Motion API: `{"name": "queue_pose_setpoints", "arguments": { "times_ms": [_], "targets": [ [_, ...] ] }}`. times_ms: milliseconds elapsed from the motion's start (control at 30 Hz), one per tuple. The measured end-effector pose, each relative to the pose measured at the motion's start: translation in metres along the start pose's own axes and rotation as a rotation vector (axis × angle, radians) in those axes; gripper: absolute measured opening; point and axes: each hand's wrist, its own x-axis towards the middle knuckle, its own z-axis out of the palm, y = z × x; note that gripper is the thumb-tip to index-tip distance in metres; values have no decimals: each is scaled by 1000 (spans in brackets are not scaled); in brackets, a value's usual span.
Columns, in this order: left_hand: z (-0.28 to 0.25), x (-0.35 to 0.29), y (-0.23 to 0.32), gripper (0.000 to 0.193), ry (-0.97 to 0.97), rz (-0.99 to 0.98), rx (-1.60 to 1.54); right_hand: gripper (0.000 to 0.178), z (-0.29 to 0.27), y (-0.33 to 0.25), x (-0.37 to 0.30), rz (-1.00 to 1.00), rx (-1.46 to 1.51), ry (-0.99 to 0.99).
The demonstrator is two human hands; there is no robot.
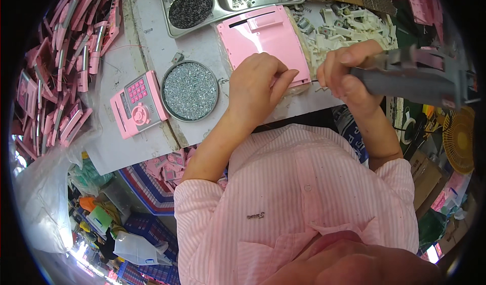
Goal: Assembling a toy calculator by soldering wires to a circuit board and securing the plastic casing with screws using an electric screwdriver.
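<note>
**Pink panel under the left hand, grey driver at its near right corner**

Table (119, 158): pale surface across the far half of the view; everything in use sits on it.

Pile of pink parts (73, 14): heaped at far left, probably to leave the middle free.

Metal tray (216, 1): far side, beyond the panel. Its compartments likely serve to sort dark springs (190, 9) from other small pieces.

Pink panel (268, 42): lies flat in front of the person, on what looks like clear film, perhaps against scratching.

Grey driver (405, 80): body out to the right, thin bit pointing left to the panel's corner. Blurred; contact unconfirmed.

Right hand (352, 72): fingers wrapped around the driver's front end, presumably for control close to the bit.

Left hand (257, 85): bent over the panel's near edge, thumb and index close together; cannot tell whether they pinch anything. Its position would brace the panel.

Keypad panel (136, 104): left, just beside the round dish (218, 95).

Screws (190, 90): loose in that dish, seemingly within the left hand's easy reach.
</note>
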Motion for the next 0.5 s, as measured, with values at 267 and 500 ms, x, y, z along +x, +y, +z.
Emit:
{"name": "queue_pose_setpoints", "arguments": {
  "times_ms": [267, 500],
  "targets": [
    [3, -1, -5, 22, -109, -30, -33, 24, -4, 14, -10, 11, -482, -135],
    [4, -6, -6, 13, -66, 79, -76, 24, -5, 11, -3, 118, -278, -134]
  ]
}}
